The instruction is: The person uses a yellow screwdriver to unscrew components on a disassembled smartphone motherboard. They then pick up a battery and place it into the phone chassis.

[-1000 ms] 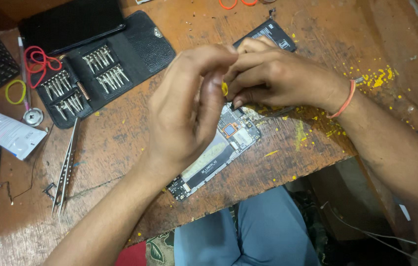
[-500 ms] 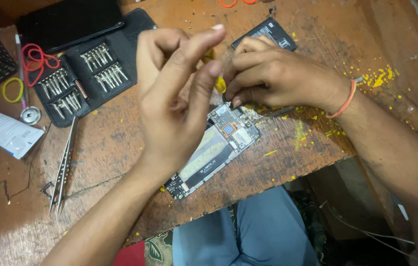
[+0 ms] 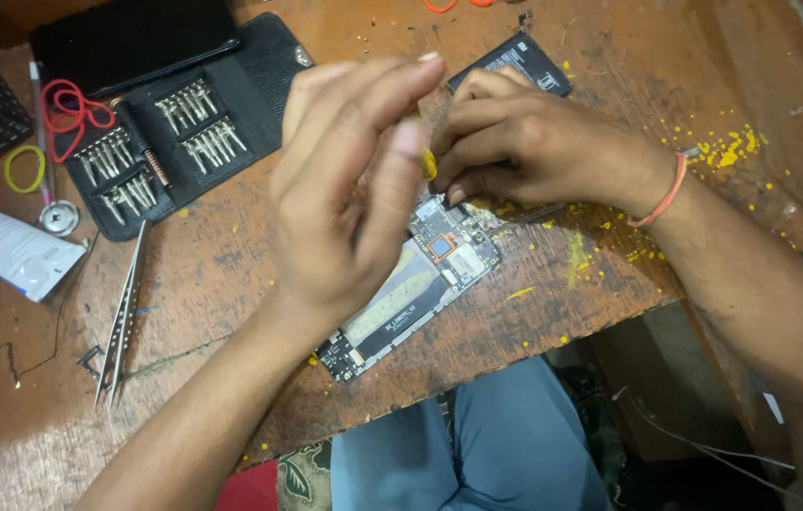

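The left hand (image 3: 349, 189) is lifted up over the desk (image 3: 534, 322), and its fingers (image 3: 392, 95) are spread loose and hold nothing. The right hand (image 3: 534, 147) is just beside it, resting low on the desk. Its fingers (image 3: 463, 166) are curled in tight and pinch a small yellow bit (image 3: 430, 166); most of that bit is hidden, so I cannot tell what it is. Right under both sets of fingers lies an open phone (image 3: 415, 284) with its green board and little parts showing. It lies slanted, and its low end is near the desk edge. Just behind the right fingers is a flat black battery (image 3: 524, 59), partly hidden by them. Far off past the left fingers is a black tool case (image 3: 184, 123) full of small metal bits. Beside the case lie a red loop (image 3: 65, 104), a yellow band (image 3: 23, 168) and a white tube (image 3: 4, 246). Silver tweezers (image 3: 122, 317) lie on the desk below the case. Yellow crumbs (image 3: 732, 149) are sprinkled on the desk out past the right wrist, which wears an orange band (image 3: 666, 194).
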